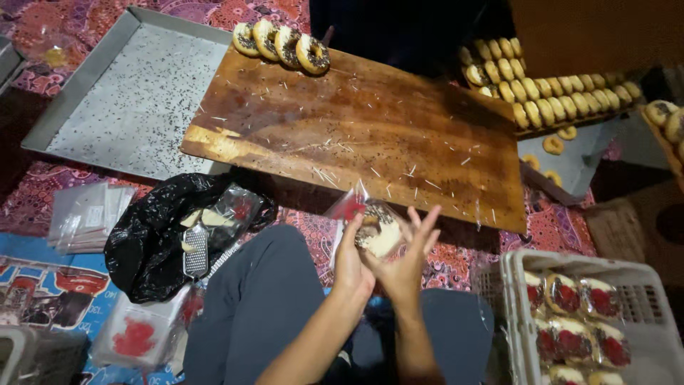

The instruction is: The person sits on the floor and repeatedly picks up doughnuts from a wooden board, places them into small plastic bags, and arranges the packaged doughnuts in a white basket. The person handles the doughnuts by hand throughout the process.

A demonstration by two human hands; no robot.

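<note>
Over on the far left lies a grey metal tray (pixel 135 100), flat on the patterned cloth and speckled with dark sprinkles. Nearer, a stack of clear plastic sleeves (pixel 89 214) sits beside a crumpled black plastic bag (pixel 153 242), and a small metal grater (pixel 196 253) rests at the bag's mouth (its handle end is hard to make out). At the near left edge lie more clear wrappers with a red print (pixel 139 339).

Moving to the middle, the big wooden board (pixel 356 135) slopes across the scene, littered with sprinkles and pale shreds; four topped doughnuts (pixel 281 44) lean against each other on its far left corner.

Now the action: just this side of the board's near edge, above the person's grey-trousered lap, the left hand (pixel 350 264) is clasped round a doughnut in a clear wrapper (pixel 374 228), gripping it from the left. The right hand (pixel 410 260) presses against it from the right, fingers splayed upward and loose rather than curled, palm against the packet.

Further right, rows of plain doughnuts (pixel 548 100) line a rack at the far side. Near right, a white plastic basket (pixel 645 285) holds wrapped doughnuts (pixel 577 321) packed in rows.
</note>
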